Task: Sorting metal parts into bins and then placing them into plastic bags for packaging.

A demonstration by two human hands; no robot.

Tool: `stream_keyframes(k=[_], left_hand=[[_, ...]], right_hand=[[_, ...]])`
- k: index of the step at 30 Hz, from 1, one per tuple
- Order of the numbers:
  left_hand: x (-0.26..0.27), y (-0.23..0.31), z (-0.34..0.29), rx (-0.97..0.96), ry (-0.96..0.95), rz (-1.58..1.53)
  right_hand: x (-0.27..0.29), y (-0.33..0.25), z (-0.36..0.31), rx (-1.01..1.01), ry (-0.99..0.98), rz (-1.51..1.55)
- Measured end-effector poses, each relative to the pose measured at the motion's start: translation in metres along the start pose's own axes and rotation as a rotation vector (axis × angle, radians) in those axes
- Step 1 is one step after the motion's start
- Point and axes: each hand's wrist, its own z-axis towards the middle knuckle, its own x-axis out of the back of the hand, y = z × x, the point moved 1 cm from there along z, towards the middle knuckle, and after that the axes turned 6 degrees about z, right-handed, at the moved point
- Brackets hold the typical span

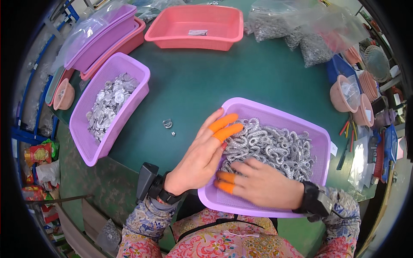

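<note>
A purple plastic basket point(275, 109) stands in front of me on the table, holding a heap of silver-grey curved metal pieces point(275, 148) with a patterned surface. My left hand point(202, 148) reaches over its left rim. Two of that hand's fingers wear orange finger cots and lie stretched out at the edge of the heap. Inside the basket's near left part is my right hand point(262, 185), also with two orange cots, its fingers apart and pointing left beside the pieces. I see nothing held in either hand.
At left, another purple basket point(144, 81) holds flat silver pieces point(112, 103). A small metal ring point(167, 124) lies between the baskets. Farther off are a pink basket point(193, 41), stacked baskets point(101, 38) and bags of metal parts point(316, 49). Small pink bowls point(340, 92) stand at right.
</note>
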Motion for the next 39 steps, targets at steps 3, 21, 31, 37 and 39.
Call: stream_keyframes(k=[3, 21, 31, 37, 39], left_hand=[[0.000, -0.001, -0.003, 0.022, 0.009, -0.014], [-0.001, -0.001, -0.003, 0.023, -0.008, -0.067], [0.000, -0.003, 0.003, 0.010, -0.010, -0.023], [-0.020, 0.001, -0.012, 0.292, 0.308, -0.565], [-0.021, -0.005, -0.016, 0.581, 0.245, -0.753]], right_hand=[[-0.001, 0.009, -0.003, 0.036, -0.064, -0.109], [0.020, -0.006, -0.063, -0.213, -0.203, -0.227], [0.041, -0.004, -0.105, -0.473, 0.235, 0.213], [0.014, 0.007, -0.175, -1.236, 0.967, 0.327], [-0.009, 0.008, -0.184, -1.266, 0.973, 0.779]])
